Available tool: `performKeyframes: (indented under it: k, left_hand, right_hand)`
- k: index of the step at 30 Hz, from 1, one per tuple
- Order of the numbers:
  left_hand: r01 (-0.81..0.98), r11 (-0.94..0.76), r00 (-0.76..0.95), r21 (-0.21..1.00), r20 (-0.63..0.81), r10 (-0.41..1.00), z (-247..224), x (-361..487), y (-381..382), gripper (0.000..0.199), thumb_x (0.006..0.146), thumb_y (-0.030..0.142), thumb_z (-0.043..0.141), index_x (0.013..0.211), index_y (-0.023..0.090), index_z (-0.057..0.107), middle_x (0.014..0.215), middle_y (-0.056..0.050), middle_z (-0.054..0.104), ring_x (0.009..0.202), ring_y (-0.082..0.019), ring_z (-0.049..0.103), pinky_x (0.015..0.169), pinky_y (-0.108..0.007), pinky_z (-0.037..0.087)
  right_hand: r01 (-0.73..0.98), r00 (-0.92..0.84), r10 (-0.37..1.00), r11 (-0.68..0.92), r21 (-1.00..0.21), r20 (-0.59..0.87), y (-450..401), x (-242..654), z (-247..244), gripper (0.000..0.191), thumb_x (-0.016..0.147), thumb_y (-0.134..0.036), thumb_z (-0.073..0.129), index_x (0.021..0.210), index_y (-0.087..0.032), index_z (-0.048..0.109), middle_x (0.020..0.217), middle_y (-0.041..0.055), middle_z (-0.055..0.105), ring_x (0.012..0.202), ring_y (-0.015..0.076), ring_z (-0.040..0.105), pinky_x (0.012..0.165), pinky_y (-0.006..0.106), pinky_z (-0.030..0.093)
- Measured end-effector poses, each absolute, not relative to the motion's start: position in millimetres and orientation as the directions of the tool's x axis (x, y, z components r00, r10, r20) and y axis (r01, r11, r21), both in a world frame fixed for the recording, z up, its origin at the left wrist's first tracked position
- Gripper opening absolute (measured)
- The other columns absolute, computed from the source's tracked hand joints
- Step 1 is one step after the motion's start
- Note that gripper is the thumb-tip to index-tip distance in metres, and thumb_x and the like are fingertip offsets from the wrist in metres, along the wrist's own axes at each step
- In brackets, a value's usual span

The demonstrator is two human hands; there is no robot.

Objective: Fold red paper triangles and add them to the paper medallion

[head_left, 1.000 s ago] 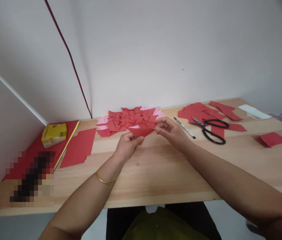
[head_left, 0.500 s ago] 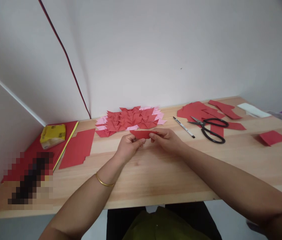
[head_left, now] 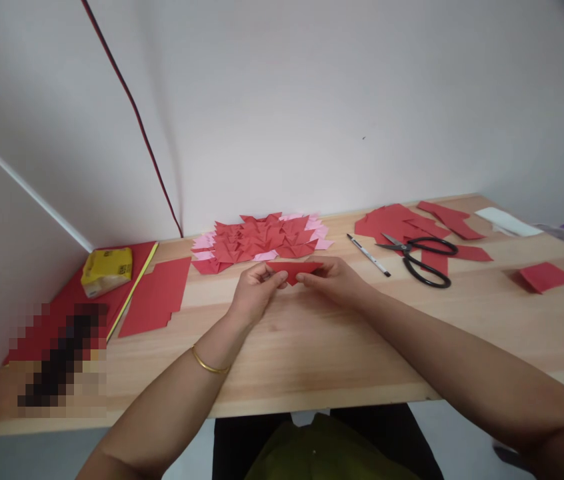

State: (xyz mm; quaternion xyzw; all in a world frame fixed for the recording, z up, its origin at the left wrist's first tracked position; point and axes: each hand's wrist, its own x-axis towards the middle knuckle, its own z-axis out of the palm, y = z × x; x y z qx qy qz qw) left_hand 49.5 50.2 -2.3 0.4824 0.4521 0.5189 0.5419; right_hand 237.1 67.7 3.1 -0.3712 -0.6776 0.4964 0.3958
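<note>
A small piece of red folded paper is held up between both hands, its straight edge at the top and a point facing down toward me. My left hand pinches its left side, thumb on the near face. On the right side, my right hand grips it in the same way. Some of the fingers are hidden behind the paper. Just beyond the hands lies a cluster of red and pink folded paper shapes against the wall.
Black-handled scissors lie on red paper scraps, beside a pen. A folded red square sits far right. At left are a red sheet, a yellow packet and a blurred-out dark item.
Both thumbs have shifted on the red paper, and its downward point now shows between them. The paper has moved slightly right; the other things stay put.
</note>
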Motion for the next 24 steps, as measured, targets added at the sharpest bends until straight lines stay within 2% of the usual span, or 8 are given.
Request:
performKeyframes:
  k: [5, 10, 14, 17, 19, 21, 23, 24]
  left_hand:
    - [-0.093, -0.058, -0.012, 0.994, 0.057, 0.998, 0, 48, 51, 0.02, 0.068, 0.031, 0.074, 0.069, 0.015, 0.063, 0.061, 0.001, 0.061, 0.059, -0.009, 0.055, 0.063, -0.023, 0.043]
    - [-0.093, -0.088, -0.058, 0.992, 0.082, 0.995, 0, 44, 55, 0.021, 0.067, 0.032, 0.074, 0.068, 0.016, 0.061, 0.061, 0.001, 0.061, 0.059, -0.01, 0.055, 0.065, -0.023, 0.044]
    - [-0.072, -0.057, -0.025, 0.996, 0.055, 0.998, 1, 43, 55, 0.019, 0.067, 0.031, 0.075, 0.075, 0.016, 0.065, 0.061, 0.001, 0.061, 0.059, -0.01, 0.055, 0.063, -0.022, 0.043]
    - [0.029, -0.073, 0.041, 0.997, 0.072, 0.997, 4, 42, 54, 0.021, 0.069, 0.03, 0.073, 0.084, 0.017, 0.07, 0.067, 0.0, 0.065, 0.06, -0.01, 0.055, 0.061, -0.023, 0.042]
    - [0.13, -0.143, 0.065, 0.981, 0.136, 0.989, 7, 42, 52, 0.016, 0.071, 0.029, 0.071, 0.082, 0.017, 0.071, 0.072, -0.002, 0.067, 0.063, -0.012, 0.056, 0.062, -0.024, 0.043]
    - [0.225, -0.238, 0.082, 0.945, 0.225, 0.971, 11, 42, 50, 0.01, 0.073, 0.026, 0.069, 0.079, 0.018, 0.072, 0.077, -0.003, 0.068, 0.069, -0.015, 0.058, 0.064, -0.025, 0.043]
    - [0.294, -0.328, 0.136, 0.898, 0.3, 0.944, 13, 43, 48, 0.01, 0.077, 0.024, 0.065, 0.081, 0.02, 0.073, 0.083, -0.005, 0.07, 0.076, -0.017, 0.06, 0.068, -0.027, 0.044]
    - [0.32, -0.369, 0.171, 0.872, 0.33, 0.928, 14, 43, 47, 0.012, 0.078, 0.024, 0.063, 0.083, 0.021, 0.073, 0.087, -0.006, 0.071, 0.08, -0.018, 0.061, 0.07, -0.028, 0.044]
  right_hand:
    - [0.106, -0.41, 0.9, 0.211, -0.972, 0.151, 66, 236, 3, 0.023, 0.076, -0.04, 0.065, 0.082, -0.018, 0.069, 0.076, 0.0013, 0.063, 0.067, 0.0124, 0.055, 0.063, 0.026, 0.042]
    - [0.206, -0.31, 0.939, 0.222, -0.953, 0.151, 71, 239, 3, 0.029, 0.077, -0.045, 0.062, 0.07, -0.016, 0.063, 0.065, -0.0003, 0.056, 0.061, 0.0113, 0.048, 0.056, 0.025, 0.037]
    - [0.234, -0.274, 0.947, 0.233, -0.944, 0.166, 73, 241, 4, 0.034, 0.077, -0.045, 0.062, 0.06, -0.017, 0.055, 0.058, -0.0023, 0.05, 0.054, 0.0093, 0.04, 0.052, 0.024, 0.031]
    - [0.254, -0.285, 0.941, 0.26, -0.932, 0.184, 73, 242, 4, 0.033, 0.077, -0.044, 0.061, 0.06, -0.017, 0.054, 0.057, -0.0024, 0.048, 0.053, 0.0096, 0.04, 0.051, 0.024, 0.03]
    - [0.262, -0.297, 0.933, 0.284, -0.923, 0.203, 73, 242, 4, 0.027, 0.077, -0.041, 0.061, 0.066, -0.017, 0.057, 0.06, -0.0013, 0.052, 0.055, 0.0107, 0.043, 0.052, 0.025, 0.033]
    - [0.267, -0.295, 0.921, 0.337, -0.903, 0.256, 72, 242, 5, 0.019, 0.076, -0.036, 0.063, 0.083, -0.018, 0.063, 0.074, 0.0021, 0.061, 0.063, 0.0131, 0.051, 0.058, 0.027, 0.04]
    - [0.277, -0.293, 0.883, 0.445, -0.852, 0.366, 71, 240, 7, 0.026, 0.074, -0.028, 0.064, 0.099, -0.02, 0.063, 0.094, 0.0062, 0.065, 0.079, 0.0173, 0.058, 0.071, 0.032, 0.046]
    - [0.282, -0.298, 0.853, 0.507, -0.814, 0.428, 70, 239, 8, 0.027, 0.073, -0.025, 0.064, 0.1, -0.021, 0.063, 0.099, 0.0073, 0.065, 0.087, 0.0192, 0.059, 0.077, 0.034, 0.046]
